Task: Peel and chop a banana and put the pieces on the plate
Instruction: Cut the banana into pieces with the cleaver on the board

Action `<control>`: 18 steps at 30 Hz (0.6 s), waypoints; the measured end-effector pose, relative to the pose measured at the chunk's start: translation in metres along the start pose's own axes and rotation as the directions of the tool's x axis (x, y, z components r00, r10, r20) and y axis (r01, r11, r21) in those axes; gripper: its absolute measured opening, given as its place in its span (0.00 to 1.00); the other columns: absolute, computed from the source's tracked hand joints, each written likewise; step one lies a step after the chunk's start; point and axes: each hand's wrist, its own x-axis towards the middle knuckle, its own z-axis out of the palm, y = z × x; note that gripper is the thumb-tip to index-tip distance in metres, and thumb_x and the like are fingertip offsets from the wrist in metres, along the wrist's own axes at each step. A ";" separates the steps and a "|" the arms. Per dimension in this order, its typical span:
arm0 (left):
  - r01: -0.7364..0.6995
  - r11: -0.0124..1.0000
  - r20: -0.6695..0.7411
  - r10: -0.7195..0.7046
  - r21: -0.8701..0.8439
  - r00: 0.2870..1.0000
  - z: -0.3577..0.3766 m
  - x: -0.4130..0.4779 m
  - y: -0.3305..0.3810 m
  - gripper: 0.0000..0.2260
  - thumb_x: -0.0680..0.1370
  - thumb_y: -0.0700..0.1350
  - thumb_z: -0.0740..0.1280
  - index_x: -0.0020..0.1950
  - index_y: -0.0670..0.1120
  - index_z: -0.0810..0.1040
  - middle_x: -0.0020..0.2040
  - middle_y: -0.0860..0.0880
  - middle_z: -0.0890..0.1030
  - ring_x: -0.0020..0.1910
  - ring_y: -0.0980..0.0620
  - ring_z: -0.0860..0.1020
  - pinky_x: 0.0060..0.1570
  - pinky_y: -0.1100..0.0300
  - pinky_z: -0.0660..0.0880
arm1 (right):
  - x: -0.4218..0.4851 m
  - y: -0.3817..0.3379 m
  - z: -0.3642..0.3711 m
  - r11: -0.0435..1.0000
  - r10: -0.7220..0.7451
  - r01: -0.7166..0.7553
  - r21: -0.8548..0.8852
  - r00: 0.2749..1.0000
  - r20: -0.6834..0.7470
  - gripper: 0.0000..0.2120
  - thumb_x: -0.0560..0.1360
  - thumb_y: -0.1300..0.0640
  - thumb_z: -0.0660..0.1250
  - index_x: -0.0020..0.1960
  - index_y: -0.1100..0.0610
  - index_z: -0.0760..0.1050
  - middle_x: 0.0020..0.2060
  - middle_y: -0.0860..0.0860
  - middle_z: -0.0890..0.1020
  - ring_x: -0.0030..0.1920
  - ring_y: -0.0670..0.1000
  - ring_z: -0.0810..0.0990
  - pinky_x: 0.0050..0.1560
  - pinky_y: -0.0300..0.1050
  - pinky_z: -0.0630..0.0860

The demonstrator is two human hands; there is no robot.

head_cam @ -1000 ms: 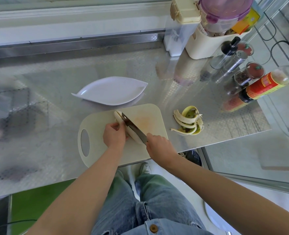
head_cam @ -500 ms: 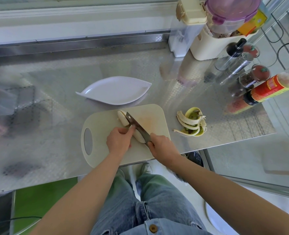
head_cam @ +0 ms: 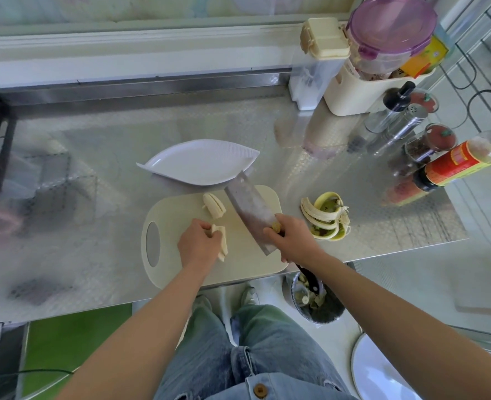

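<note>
Curling fingers (head_cam: 207, 227), left hand (head_cam: 198, 246) grips banana piece (head_cam: 223, 241), right hand (head_cam: 293, 238) cleaver (head_cam: 251, 209), above board (head_cam: 175, 216) on steel counter (head_cam: 94, 197).

Left of the left hand (head_cam: 199, 243), the surface (head_cam: 94, 226) lay open. Ahead of the right hand (head_cam: 291, 236) the knife (head_cam: 250, 210) stood before the plate (head_cam: 198, 166); peel (head_cam: 325, 219) lay just right.

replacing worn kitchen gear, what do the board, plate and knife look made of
Board: probably plastic, matte cream, with a moulded oval handle hole and rounded corners.
Plate: white and glossy with a fine ribbed texture. It could be ceramic or melamine; the look leaves it open.
Knife: the blade looks like steel, dull grey, smudged and only faintly reflective.
</note>
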 end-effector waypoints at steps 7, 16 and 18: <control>0.019 0.999 -0.157 -0.023 -0.030 0.987 -0.013 0.011 -0.015 0.06 0.78 0.45 0.64 0.51 0.44 0.77 0.48 0.48 0.80 0.45 0.50 0.75 0.44 0.59 0.68 | 0.005 0.006 0.000 0.988 0.094 -0.098 0.120 0.995 0.039 0.10 0.77 0.54 0.62 0.42 0.60 0.71 0.24 0.58 0.75 0.21 0.55 0.77 0.24 0.52 0.75; 0.105 0.971 -0.042 -0.117 -0.216 0.992 -0.007 0.047 0.020 0.13 0.75 0.54 0.68 0.52 0.46 0.78 0.48 0.50 0.81 0.48 0.46 0.79 0.53 0.55 0.73 | 0.010 -0.001 -0.006 0.994 -0.031 0.029 -0.106 0.999 -0.010 0.10 0.78 0.55 0.60 0.41 0.59 0.71 0.25 0.54 0.75 0.21 0.50 0.78 0.22 0.44 0.72; 0.132 0.963 -0.019 -0.141 -0.236 0.990 -0.004 0.053 0.022 0.10 0.74 0.53 0.69 0.46 0.48 0.78 0.47 0.48 0.83 0.46 0.45 0.80 0.52 0.54 0.74 | 0.012 -0.008 -0.005 0.987 -0.062 0.056 -0.151 0.998 -0.032 0.10 0.78 0.56 0.60 0.41 0.60 0.71 0.25 0.53 0.74 0.23 0.52 0.79 0.22 0.40 0.71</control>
